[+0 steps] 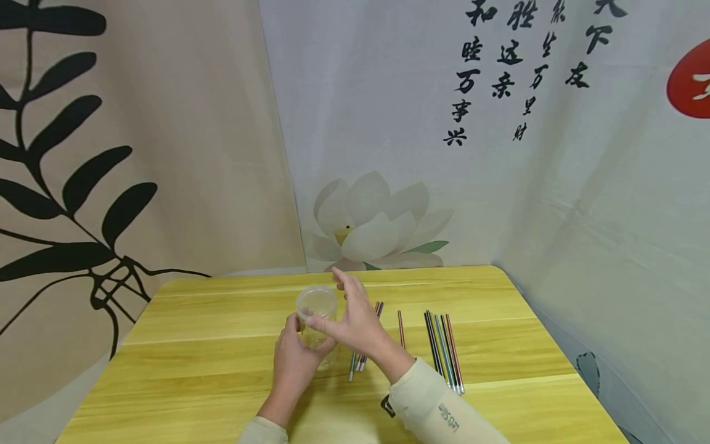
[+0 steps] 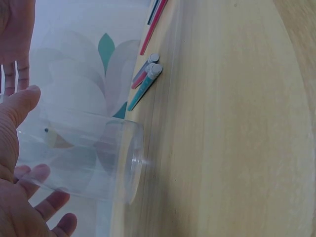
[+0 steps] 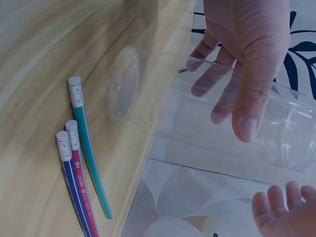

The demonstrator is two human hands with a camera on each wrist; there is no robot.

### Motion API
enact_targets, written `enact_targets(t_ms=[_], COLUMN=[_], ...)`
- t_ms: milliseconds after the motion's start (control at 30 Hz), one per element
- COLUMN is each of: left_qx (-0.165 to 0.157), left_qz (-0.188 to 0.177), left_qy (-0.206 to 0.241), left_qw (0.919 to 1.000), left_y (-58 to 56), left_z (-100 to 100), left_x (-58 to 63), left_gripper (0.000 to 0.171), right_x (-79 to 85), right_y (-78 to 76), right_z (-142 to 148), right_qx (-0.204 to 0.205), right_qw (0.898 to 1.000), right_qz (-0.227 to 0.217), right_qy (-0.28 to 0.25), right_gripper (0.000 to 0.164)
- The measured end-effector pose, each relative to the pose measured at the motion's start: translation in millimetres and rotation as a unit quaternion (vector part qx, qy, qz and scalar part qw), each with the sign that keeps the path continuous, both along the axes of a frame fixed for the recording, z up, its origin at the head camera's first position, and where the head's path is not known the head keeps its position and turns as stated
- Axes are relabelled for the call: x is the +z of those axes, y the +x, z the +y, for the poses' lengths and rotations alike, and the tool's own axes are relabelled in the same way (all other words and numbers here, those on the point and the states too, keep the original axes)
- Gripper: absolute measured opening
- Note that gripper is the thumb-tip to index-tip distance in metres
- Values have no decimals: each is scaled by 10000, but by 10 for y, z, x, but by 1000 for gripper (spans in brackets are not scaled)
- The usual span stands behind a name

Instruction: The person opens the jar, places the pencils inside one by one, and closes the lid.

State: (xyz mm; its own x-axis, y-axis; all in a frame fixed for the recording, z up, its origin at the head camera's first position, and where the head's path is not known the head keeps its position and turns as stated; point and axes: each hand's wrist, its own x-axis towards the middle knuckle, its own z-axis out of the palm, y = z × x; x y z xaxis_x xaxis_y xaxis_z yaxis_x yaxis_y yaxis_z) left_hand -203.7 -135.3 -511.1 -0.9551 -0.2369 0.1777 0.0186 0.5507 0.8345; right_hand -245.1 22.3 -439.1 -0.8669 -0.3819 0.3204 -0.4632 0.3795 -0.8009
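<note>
A clear plastic jar (image 1: pixel 318 303) stands upright on the wooden table, a see-through cylinder in both wrist views. My left hand (image 1: pixel 296 361) holds it round the side, thumb on one side and fingers on the other. By the jar's top is my right hand (image 1: pixel 360 320), its fingers extended and its thumb near the rim. In the right wrist view those right fingertips (image 3: pixel 276 200) appear beside the jar's top end with nothing between them. Whether they touch the rim, I cannot tell. Three pencils with white erasers, one of them a teal pencil (image 3: pixel 90 153), lie beside the jar.
A single red pencil (image 1: pixel 401 327) lies right of those three, partly behind my right forearm. Farther right is a row of several pencils (image 1: pixel 444 351) in black, teal and red. Behind the wooden table (image 1: pixel 211 345) hangs a printed cloth backdrop (image 1: pixel 377 123).
</note>
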Motion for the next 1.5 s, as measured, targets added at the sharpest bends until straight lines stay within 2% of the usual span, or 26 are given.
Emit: enact_targets(t_ms=[100,433,1167,1500], left_qx=[-3,-58,39,-3], left_qz=[8,-28,82,71], left_qy=[0,54,-168,-179], left_qw=[10000,10000,9998,9998], left_y=[3,10,-12,-6], left_z=[-1,-5,9,3], left_x=[1,19,0,-1], left_gripper=[84,85,86,89], right_x=[-4,-20,-45,-33], right_y=[-7,-14,-34,-16], right_z=[-7,-11,-8,-7], right_qx=[-107,-83,472,436], right_qw=[9999,10000,9986,9990], right_qz=[21,-9,84,33], right_qy=[22,-16,-230,-41], right_gripper=[107,105,96,91])
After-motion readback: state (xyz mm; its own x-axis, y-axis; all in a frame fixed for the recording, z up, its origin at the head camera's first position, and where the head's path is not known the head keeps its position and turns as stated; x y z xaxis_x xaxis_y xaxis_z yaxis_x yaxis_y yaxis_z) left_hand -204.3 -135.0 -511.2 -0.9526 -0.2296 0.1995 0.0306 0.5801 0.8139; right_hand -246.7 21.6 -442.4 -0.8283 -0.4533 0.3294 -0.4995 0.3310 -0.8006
